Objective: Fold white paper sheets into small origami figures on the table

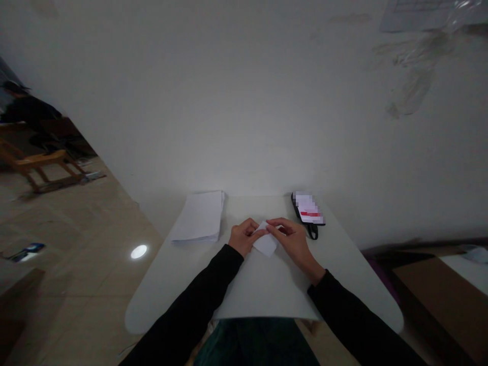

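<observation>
Between my hands, above the middle of the white table [267, 295], is a small folded piece of white paper [266, 246]. My left hand [244, 236] pinches its left side, thumb laid across the upper part. On the right, my right hand [292, 239] grips the upper right edge between thumb and fingertips. The paper looks diamond-shaped, with one corner pointing toward me. Its exact folds are too small to make out, and the fingers cover part of its upper edge.
A stack of white paper sheets [200, 216] lies at the table's back left. Behind my right hand rests a phone [308, 208] with a black strap. The wall [244, 101] borders the table's far edge. A cardboard box [438, 290] stands at right; a wooden chair [41, 160] and a seated person [30, 109] are far left.
</observation>
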A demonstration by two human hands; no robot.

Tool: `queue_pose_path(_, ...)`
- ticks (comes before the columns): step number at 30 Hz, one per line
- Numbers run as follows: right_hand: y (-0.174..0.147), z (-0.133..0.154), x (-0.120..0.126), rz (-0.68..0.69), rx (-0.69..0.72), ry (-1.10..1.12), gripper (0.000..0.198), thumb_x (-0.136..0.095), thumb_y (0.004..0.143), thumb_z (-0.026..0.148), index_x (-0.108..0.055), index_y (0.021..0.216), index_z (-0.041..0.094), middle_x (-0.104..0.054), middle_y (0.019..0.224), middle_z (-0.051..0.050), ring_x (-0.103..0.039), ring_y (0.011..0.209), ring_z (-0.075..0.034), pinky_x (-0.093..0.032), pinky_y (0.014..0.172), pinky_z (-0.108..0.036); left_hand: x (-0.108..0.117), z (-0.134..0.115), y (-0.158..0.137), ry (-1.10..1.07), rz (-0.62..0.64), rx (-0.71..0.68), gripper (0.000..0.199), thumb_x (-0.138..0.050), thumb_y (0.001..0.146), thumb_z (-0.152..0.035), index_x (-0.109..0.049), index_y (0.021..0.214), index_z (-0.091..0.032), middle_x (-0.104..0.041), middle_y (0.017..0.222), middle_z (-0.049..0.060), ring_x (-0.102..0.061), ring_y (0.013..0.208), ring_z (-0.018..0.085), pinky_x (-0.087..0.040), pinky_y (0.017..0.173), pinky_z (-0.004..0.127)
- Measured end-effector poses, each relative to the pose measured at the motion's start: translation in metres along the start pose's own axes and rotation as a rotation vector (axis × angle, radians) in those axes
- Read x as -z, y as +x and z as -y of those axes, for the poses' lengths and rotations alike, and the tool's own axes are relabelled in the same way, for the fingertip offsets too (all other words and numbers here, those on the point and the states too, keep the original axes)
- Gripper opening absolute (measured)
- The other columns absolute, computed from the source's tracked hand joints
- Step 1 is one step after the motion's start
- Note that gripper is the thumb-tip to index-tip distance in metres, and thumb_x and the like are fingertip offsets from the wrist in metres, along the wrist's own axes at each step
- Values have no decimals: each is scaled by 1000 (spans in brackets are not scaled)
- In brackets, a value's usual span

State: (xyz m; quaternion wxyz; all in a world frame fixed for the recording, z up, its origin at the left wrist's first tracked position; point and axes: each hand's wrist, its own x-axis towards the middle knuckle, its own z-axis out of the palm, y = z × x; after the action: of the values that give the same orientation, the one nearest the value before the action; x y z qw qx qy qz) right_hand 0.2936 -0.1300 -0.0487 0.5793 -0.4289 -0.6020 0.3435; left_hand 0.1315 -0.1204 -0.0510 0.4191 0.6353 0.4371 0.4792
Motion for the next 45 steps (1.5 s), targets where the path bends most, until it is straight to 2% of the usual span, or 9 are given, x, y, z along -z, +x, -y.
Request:
queue_pose_path(6,-1,1,0,29,74,-10,14,-70,76,35,-74,75,21,-60,64,-1,-54,60,-14,-44,57,-27,4,4,2,150,106,-121,34,-70,70,-49,-56,67,-18,-53,50,-7,-39,45,6,-28,44,18)
queue_pose_path(13,-1,-2,0,81,-56,138,16,-73,73,36,-73,76,20,-63,70,-1,-55,61,-14,-42,57,-26,5,3,3,196,140,-185,35,-70,71,-50,-54,65,-19,-44,44,-9,-32,42,5,-25,44,19)
queue_pose_path(18,-1,5,4,109,-21,128,14,-72,75,34,-73,72,20,-58,66,0,-51,60,-12,-38,55,-25,1,-4,-1,128,169,-108,37,-70,71,-50,-51,62,-19,-41,42,-10,-31,39,5,-23,40,19)
queue_pose_path(23,-1,6,4,-8,-44,185,14,-75,72,34,-72,69,21,-60,67,0,-54,63,-13,-42,58,-26,-4,-11,-6,63,217,16,34,-60,80,-51,-57,73,-18,-50,44,-8,-38,31,6,-27,33,19)
queue_pose_path(26,1,1,1,-48,-141,212,21,-76,69,39,-74,81,21,-68,78,-4,-60,71,-16,-49,62,-28,-2,-8,-3,63,103,-21,33,-56,83,-50,-60,79,-17,-50,44,-8,-40,28,6,-28,30,19)
queue_pose_path(31,0,-6,-5,156,-334,313,36,-75,68,48,-74,82,15,-70,72,-6,-60,59,-16,-52,52,-28,1,-4,1,-30,-138,-25,32,-55,84,-51,-52,80,-19,-54,45,-9,-39,25,5,-24,27,16)
queue_pose_path(38,-2,-4,-3,-45,-179,201,33,-69,76,47,-65,62,17,-59,49,1,-51,42,-12,-40,42,-24,-4,-3,4,-159,118,85,37,-61,79,-52,-51,78,-17,-59,51,-5,-44,28,5,-27,30,16)
queue_pose_path(41,-5,-3,-6,25,-226,179,41,-63,80,53,-60,61,17,-58,47,0,-50,38,-12,-38,39,-24,-7,2,7,-254,90,81,38,-61,78,-53,-52,81,-16,-59,51,-4,-49,33,6,-28,32,15)
queue_pose_path(45,-6,-1,-8,89,-236,196,48,-54,84,58,-57,59,17,-57,46,0,-49,35,-10,-37,37,-22,-5,3,11,-343,124,96,50,-64,75,-55,-53,100,-14,-65,60,0,-59,43,12,-43,39,20)
